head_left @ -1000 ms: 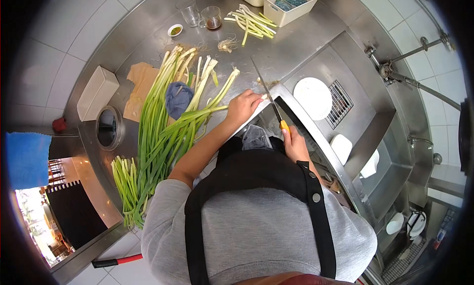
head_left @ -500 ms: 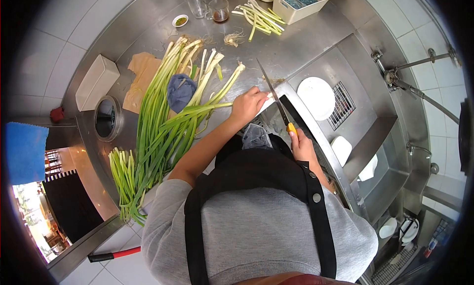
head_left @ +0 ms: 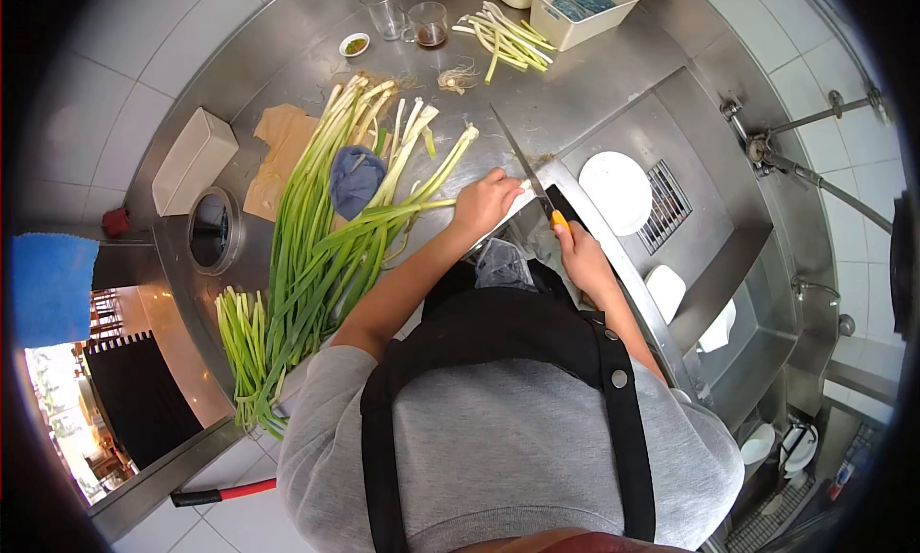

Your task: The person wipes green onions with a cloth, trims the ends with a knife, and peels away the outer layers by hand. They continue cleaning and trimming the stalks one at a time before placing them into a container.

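My left hand (head_left: 485,208) is closed around a green onion (head_left: 422,207), whose white end sticks out past the fingers at the counter's edge by the sink. Its green leaves trail left over the pile. In my right hand (head_left: 581,254) is a knife (head_left: 522,158) with a yellow handle and a long narrow blade. The blade crosses just beside the onion's white end; whether it touches cannot be made out. A big heap of green onions (head_left: 311,218) lies left of my hands, with a crumpled blue-grey cloth (head_left: 356,181) on top.
Cut white stalks (head_left: 503,37) lie at the back beside a cream bin (head_left: 583,16). Loose roots (head_left: 458,78), a small sauce dish (head_left: 355,44) and glass cups (head_left: 427,26) are nearby. Right of me, the sink (head_left: 661,122) holds a white plate (head_left: 614,193).
My right hand has pushed the knife forward, away from my body and slightly left. My left hand keeps its hold on the green onion in nearly the same place.
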Demonstrator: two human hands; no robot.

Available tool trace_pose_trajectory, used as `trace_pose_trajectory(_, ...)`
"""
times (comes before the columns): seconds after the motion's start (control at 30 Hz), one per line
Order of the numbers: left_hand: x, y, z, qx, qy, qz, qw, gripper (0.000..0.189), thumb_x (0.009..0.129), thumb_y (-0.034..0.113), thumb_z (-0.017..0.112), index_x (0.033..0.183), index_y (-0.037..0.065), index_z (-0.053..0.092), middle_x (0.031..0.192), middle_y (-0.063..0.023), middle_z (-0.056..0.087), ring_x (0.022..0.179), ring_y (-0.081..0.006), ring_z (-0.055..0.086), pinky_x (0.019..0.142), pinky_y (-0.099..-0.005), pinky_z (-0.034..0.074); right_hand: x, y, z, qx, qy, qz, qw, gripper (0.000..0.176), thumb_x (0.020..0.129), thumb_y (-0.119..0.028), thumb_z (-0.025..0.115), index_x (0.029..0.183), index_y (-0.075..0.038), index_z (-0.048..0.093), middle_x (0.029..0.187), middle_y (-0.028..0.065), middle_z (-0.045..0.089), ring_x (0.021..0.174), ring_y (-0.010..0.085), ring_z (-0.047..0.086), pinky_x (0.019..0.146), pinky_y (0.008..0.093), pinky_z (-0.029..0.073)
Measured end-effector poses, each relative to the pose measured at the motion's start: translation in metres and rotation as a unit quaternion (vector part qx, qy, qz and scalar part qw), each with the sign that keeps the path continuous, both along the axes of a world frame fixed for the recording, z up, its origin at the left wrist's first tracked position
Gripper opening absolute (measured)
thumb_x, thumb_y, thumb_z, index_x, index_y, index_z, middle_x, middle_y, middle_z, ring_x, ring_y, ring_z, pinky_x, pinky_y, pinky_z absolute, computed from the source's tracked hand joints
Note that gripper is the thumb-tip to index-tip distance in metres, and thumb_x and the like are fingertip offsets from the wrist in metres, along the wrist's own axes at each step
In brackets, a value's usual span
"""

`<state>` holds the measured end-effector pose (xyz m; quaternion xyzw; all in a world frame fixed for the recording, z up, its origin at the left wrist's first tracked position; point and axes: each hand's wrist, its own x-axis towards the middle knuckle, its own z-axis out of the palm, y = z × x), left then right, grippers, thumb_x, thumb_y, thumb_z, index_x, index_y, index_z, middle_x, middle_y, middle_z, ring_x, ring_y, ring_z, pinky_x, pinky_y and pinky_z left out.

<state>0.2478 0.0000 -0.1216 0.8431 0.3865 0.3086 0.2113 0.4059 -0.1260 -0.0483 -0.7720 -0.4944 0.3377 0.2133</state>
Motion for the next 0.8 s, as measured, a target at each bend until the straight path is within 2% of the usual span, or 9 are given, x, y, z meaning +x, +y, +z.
trace_pose_trajectory(0.3, 0.0, -0.003, 0.003, 0.005, 0.009, -0.005, 1.0, 0.015, 0.082, 0.026, 0.064, 0.09, 0.014, 0.07, 0.08, -0.0035, 0.06, 0.067, -0.0262, 0.063, 0.057, -0.036, 0.049, -0.001, 0.031, -0.025, 0.035, -0.04, 0.02, 0.998, 0.043, 0.094, -0.038, 0.043, 0.097, 0.003, 0.055, 0.079, 0.0308, 0.06, 0.081, 0.0486, 0.057, 0.07, 0.0518, 0.045)
trace_pose_trajectory(0.4, -0.003, -0.003, 0.011, -0.047, 0.015, 0.038, 0.998, 0.017, 0.083, 0.026, 0.064, 0.092, 0.012, 0.07, 0.083, -0.0067, 0.062, 0.07, -0.0284, 0.063, 0.061, -0.038, 0.049, 0.004, 0.022, -0.028, 0.044, -0.012, 0.014, 0.999, 0.039, 0.096, -0.037, 0.043, 0.093, 0.001, 0.055, 0.063, 0.0211, 0.056, 0.062, 0.0368, 0.058, 0.059, 0.0416, 0.044)
trace_pose_trajectory(0.43, -0.007, 0.001, 0.016, -0.046, 0.016, 0.043, 0.998, 0.017, 0.083, 0.026, 0.064, 0.092, 0.012, 0.07, 0.083, -0.0067, 0.062, 0.07, -0.0284, 0.063, 0.061, -0.038, 0.049, 0.004, 0.022, -0.029, 0.045, -0.01, 0.019, 0.999, 0.039, 0.096, -0.037, 0.043, 0.093, 0.001, 0.055, 0.063, 0.0211, 0.056, 0.062, 0.0368, 0.058, 0.059, 0.0416, 0.044)
trace_pose_trajectory(0.5, -0.02, 0.012, 0.026, -0.028, -0.026, 0.13, 0.991, 0.02, 0.084, 0.026, 0.063, 0.094, 0.01, 0.07, 0.085, -0.0105, 0.064, 0.07, -0.0304, 0.063, 0.061, -0.0371, 0.049, 0.001, 0.022, -0.027, 0.01, 0.036, -0.008, 0.999, 0.038, 0.094, -0.036, 0.045, 0.097, 0.001, 0.055, 0.077, 0.0306, 0.058, 0.081, 0.0474, 0.058, 0.069, 0.0502, 0.044)
trace_pose_trajectory(0.57, -0.041, 0.034, 0.024, -0.034, -0.041, 0.162, 0.985, 0.021, 0.084, 0.026, 0.064, 0.09, 0.007, 0.07, 0.086, -0.0144, 0.065, 0.07, -0.0328, 0.062, 0.062, -0.0396, 0.049, 0.0, 0.021, -0.029, 0.012, 0.043, -0.015, 0.999, 0.038, 0.094, -0.036, 0.045, 0.097, 0.001, 0.055, 0.077, 0.0302, 0.058, 0.081, 0.0472, 0.058, 0.068, 0.0498, 0.044)
trace_pose_trajectory(0.63, -0.066, 0.066, 0.012, -0.005, 0.025, 0.131, 0.991, 0.025, 0.083, 0.028, 0.065, 0.083, 0.004, 0.07, 0.085, -0.0154, 0.065, 0.068, -0.0351, 0.062, 0.063, -0.0436, 0.048, 0.0, 0.018, -0.031, 0.015, 0.05, -0.024, 0.998, 0.038, 0.095, -0.036, 0.045, 0.098, 0.001, 0.055, 0.077, 0.0298, 0.059, 0.08, 0.047, 0.058, 0.067, 0.0493, 0.044)
trace_pose_trajectory(0.7, -0.082, 0.099, 0.02, -0.061, 0.058, 0.225, 0.971, 0.03, 0.082, 0.031, 0.064, 0.074, 0.003, 0.07, 0.083, -0.0185, 0.064, 0.072, -0.0356, 0.062, 0.067, -0.0443, 0.047, 0.0, 0.015, -0.035, 0.026, 0.054, -0.028, 0.998, 0.037, 0.095, -0.035, 0.045, 0.099, 0.0, 0.054, 0.074, 0.0282, 0.059, 0.077, 0.0463, 0.058, 0.065, 0.0474, 0.045)
trace_pose_trajectory(0.77, -0.105, 0.136, 0.017, 0.008, 0.077, 0.321, 0.944, 0.032, 0.081, 0.035, 0.063, 0.083, 0.004, 0.069, 0.084, -0.0212, 0.062, 0.079, -0.0372, 0.06, 0.07, -0.044, 0.047, -0.002, 0.011, -0.032, 0.042, 0.063, -0.031, 0.997, 0.037, 0.095, -0.035, 0.045, 0.1, 0.0, 0.054, 0.071, 0.0262, 0.058, 0.073, 0.0442, 0.059, 0.063, 0.0457, 0.045)
trace_pose_trajectory(0.8, -0.113, 0.146, 0.017, 0.006, 0.151, 0.366, 0.918, 0.031, 0.081, 0.033, 0.063, 0.087, 0.004, 0.068, 0.088, -0.0203, 0.063, 0.083, -0.0367, 0.06, 0.073, -0.0436, 0.048, -0.004, 0.008, -0.03, 0.055, 0.07, -0.033, 0.996, 0.036, 0.095, -0.035, 0.044, 0.101, 0.0, 0.054, 0.068, 0.0242, 0.058, 0.069, 0.0422, 0.059, 0.062, 0.044, 0.045)
